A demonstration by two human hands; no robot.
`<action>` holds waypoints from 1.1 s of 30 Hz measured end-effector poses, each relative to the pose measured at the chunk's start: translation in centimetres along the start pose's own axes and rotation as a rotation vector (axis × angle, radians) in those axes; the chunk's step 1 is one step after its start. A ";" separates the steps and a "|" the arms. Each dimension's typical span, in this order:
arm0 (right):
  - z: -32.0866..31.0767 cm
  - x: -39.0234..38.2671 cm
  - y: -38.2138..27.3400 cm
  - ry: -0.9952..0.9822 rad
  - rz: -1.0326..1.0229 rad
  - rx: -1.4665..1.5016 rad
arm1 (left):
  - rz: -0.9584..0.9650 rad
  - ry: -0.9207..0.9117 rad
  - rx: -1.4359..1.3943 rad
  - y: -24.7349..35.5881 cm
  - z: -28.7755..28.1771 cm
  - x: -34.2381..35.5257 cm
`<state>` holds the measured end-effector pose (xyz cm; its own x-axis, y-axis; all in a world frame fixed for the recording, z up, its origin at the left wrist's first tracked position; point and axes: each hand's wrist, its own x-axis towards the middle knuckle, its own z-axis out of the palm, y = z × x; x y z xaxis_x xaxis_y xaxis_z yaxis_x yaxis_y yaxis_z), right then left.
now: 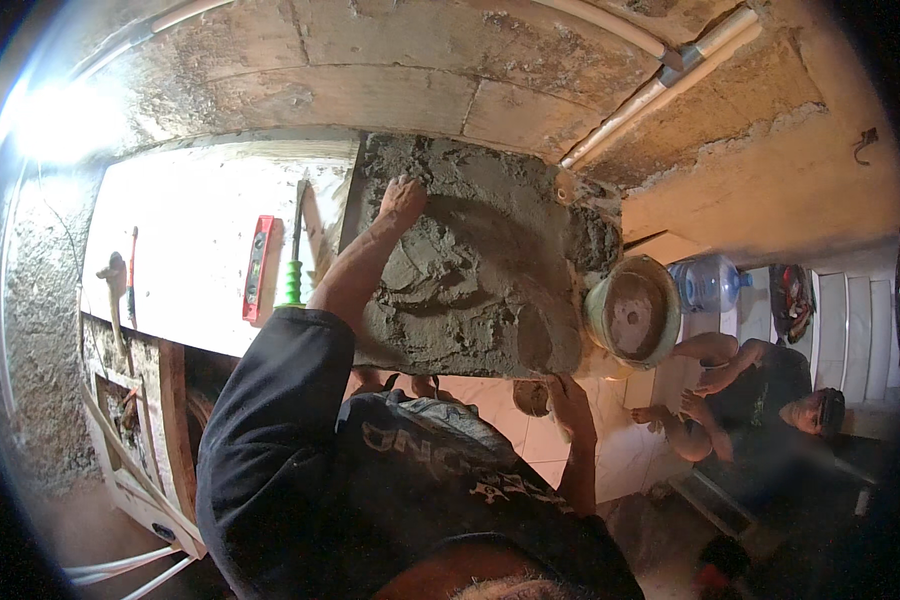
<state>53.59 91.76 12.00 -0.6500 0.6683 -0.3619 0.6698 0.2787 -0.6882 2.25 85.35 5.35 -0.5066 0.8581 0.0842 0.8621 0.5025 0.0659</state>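
Wet grey mortar (450, 270) lies in a thick, uneven layer over the counter slab in front of me. My left hand (403, 200) reaches to its far left part, against the mortar, with the fingers curled; anything inside them is hidden. At the near right edge of the mortar, my right hand (570, 405) is closed beside a round, mortar-coated tool (532, 398) and seems to grip it. The tool's exact kind cannot be made out. Just right of the slab stands a round bucket (632, 312) with greyish contents.
On the white board (190, 220) to the left lie a red spirit level (259, 268), a green-handled tool (293, 283) and a hammer (117, 285). Pipes (660, 90) run along the wall. A clear water jug (708, 283) and a seated person (760, 400) are at the right.
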 end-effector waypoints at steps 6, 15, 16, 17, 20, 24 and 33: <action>1.2 2.6 -1.1 -0.080 -0.134 0.027 | -0.004 -0.090 -0.030 -0.4 -0.8 0.2; 2.6 7.4 -14.5 -0.196 0.300 0.102 | -0.482 0.180 -1.045 -1.7 -7.8 -16.6; 2.9 8.1 -14.6 -0.203 0.259 0.108 | -0.576 0.209 -1.144 -2.7 -8.0 -20.2; 3.3 9.8 -13.5 -0.183 0.103 -0.019 | -0.771 0.052 -1.148 -4.6 -8.3 -24.4; 4.6 13.6 -13.0 -0.110 -0.200 -0.386 | -1.045 0.337 -1.470 -8.9 -11.4 -36.1; 3.2 14.5 -21.4 -0.173 -0.142 -0.600 | -1.245 0.838 -1.516 -14.1 -18.4 -49.0; 2.2 15.2 -17.9 -0.178 0.083 -0.599 | -1.841 1.704 -1.178 -35.9 -17.9 -83.9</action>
<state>30.94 95.46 17.45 -0.6023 0.5936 -0.5338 0.7720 0.6033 -0.2002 13.53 -6.64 13.72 -0.3423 -0.8406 -0.4199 -0.0534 -0.4288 0.9018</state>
